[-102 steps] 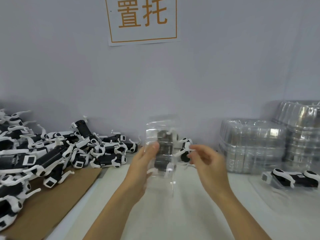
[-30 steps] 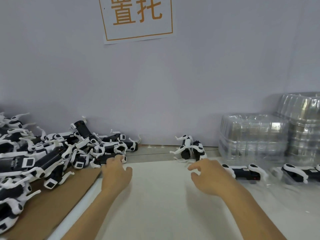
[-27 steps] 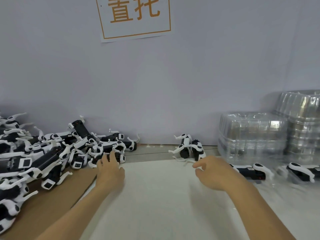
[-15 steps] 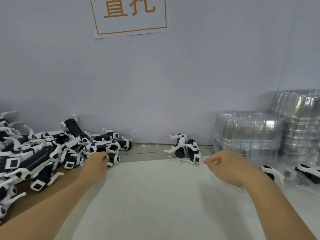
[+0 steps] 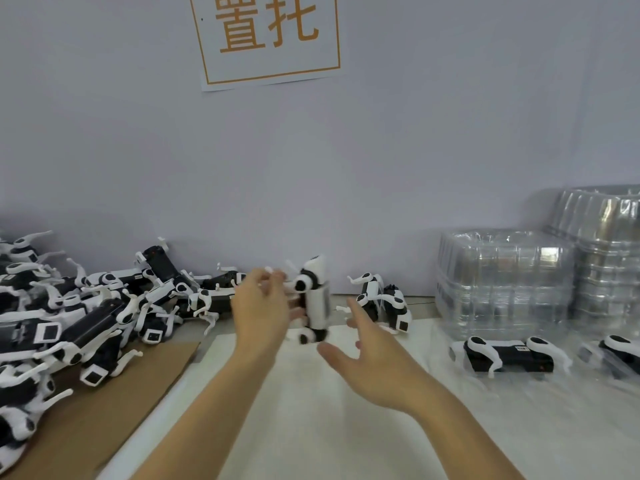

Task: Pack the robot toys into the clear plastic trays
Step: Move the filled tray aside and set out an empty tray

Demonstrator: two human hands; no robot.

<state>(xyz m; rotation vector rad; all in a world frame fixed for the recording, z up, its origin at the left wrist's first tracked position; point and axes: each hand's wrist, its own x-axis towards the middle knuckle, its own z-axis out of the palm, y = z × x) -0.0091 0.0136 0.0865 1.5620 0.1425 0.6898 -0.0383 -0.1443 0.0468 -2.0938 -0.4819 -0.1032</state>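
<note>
My left hand (image 5: 261, 311) grips a black-and-white robot toy (image 5: 315, 301) and holds it upright above the white mat (image 5: 311, 427). My right hand (image 5: 367, 362) hovers just right of and below that toy, fingers spread, holding nothing. A big pile of robot toys (image 5: 79, 317) lies at the left. Two more toys (image 5: 384, 303) stand by the wall behind my right hand. At the right, a packed toy (image 5: 507, 355) lies in a clear plastic tray, and another one (image 5: 620, 349) is at the frame edge.
Two stacks of clear plastic trays (image 5: 502, 282) (image 5: 609, 251) stand at the back right against the wall. Brown cardboard (image 5: 104, 403) lies under the pile at the left. A paper sign (image 5: 268, 36) hangs on the wall.
My left hand has taken a robot toy from the pile and carried it right, to the middle. My right hand has moved left toward it and spread its fingers.
</note>
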